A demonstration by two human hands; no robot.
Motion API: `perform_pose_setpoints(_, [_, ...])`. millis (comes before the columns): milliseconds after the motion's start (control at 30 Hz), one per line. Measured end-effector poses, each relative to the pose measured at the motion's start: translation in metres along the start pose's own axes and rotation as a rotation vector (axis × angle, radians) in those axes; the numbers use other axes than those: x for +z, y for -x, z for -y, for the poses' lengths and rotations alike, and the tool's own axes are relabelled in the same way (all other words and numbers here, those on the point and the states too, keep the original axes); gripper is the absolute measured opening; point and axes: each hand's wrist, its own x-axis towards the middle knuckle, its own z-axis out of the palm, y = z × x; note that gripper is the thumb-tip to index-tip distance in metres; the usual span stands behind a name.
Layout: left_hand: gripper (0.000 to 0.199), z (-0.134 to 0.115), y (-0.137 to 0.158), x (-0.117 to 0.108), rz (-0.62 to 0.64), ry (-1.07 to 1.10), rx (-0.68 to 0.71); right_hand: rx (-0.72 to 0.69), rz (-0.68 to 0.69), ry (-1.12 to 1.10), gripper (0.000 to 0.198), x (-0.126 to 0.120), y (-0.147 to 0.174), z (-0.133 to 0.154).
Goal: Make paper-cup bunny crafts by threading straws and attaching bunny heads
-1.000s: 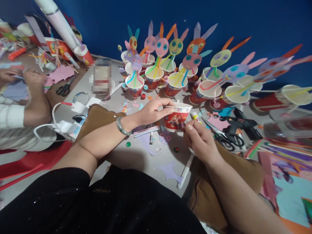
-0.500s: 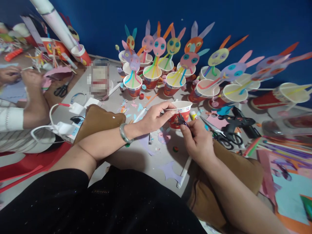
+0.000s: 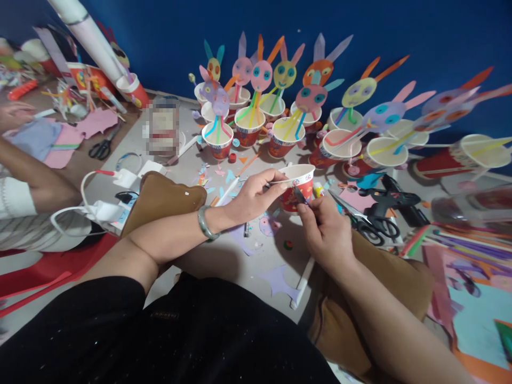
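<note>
My left hand [image 3: 260, 194] is closed on the rim of a red and white paper cup [image 3: 303, 173], thumb outside and fingers partly hidden behind it. The cup is held a little above the table with its mouth up. In my right hand [image 3: 326, 229] is a small dark pair of scissors [image 3: 300, 195], its tip against the cup's front wall just below the white rim. The fingers wrap round the handles and hide most of them. Beneath the hands lies a pink paper face [image 3: 269, 225] with drawn eyes.
Behind stand several cups with paper rabbit heads [image 3: 262, 77] on straws. At right lie large black scissors [image 3: 374, 226], a black glue gun [image 3: 394, 200] and coloured straws [image 3: 476, 245]. A power strip [image 3: 124, 213] and another person's arm [image 3: 36, 176] are at left.
The cup has turned slightly in my left hand, and the scissors have shifted a little at its wall, their blades looking closer together. The other person's arm at left has moved.
</note>
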Motion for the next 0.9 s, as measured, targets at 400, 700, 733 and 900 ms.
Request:
perform_pose_setpoints(400, [0.025,-0.0039,0.0013,-0.0007,0.006,0.003,-0.002,-0.01,-0.035,0.031,0.03,0.0003,0.0033,-0.0015])
perform_pose_setpoints(700, [0.026,-0.0036,0.0013,-0.0032,0.02,-0.069,0.071,0.014,-0.026,-0.013,0.032,-0.0015,0.005,0.0042])
perform_pose_setpoints(733, [0.026,-0.0037,0.0014,-0.0032,0.02,-0.071,0.08,0.014,-0.022,-0.018,0.032,-0.0018,0.0045,0.0048])
perform_pose_setpoints(900, [0.027,-0.0026,0.0014,-0.0022,0.024,-0.068,0.093,0.016,-0.047,-0.041,0.036,-0.0034,0.0036,0.0065])
